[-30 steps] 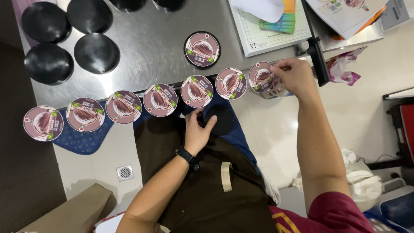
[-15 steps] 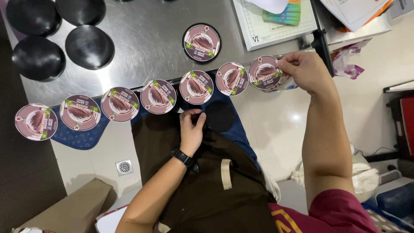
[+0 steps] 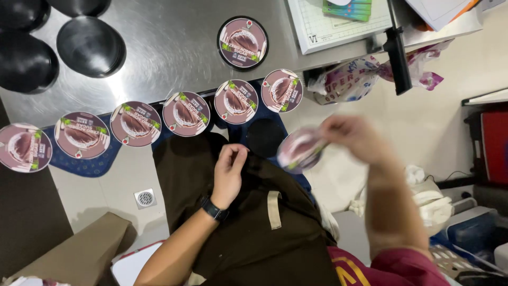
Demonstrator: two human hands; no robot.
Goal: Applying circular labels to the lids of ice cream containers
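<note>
Head view: right hand pinches a round pink sticker label by its edge, blurred, off the steel table at about 5 o'clock from the label row. The labels overhang the table edge, probably for easy grabbing. Left hand rests loosely curled on the dark apron, holding nothing. Black lids at 10 o'clock; tiled floor with a drain.

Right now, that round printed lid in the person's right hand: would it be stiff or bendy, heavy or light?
The round lid looks thin and flat, so probably light and slightly flexible. The right hand pinches it by the rim alone, which suggests little weight. Its glossy printed face may be a bit slippery, though blur hides detail.
</note>
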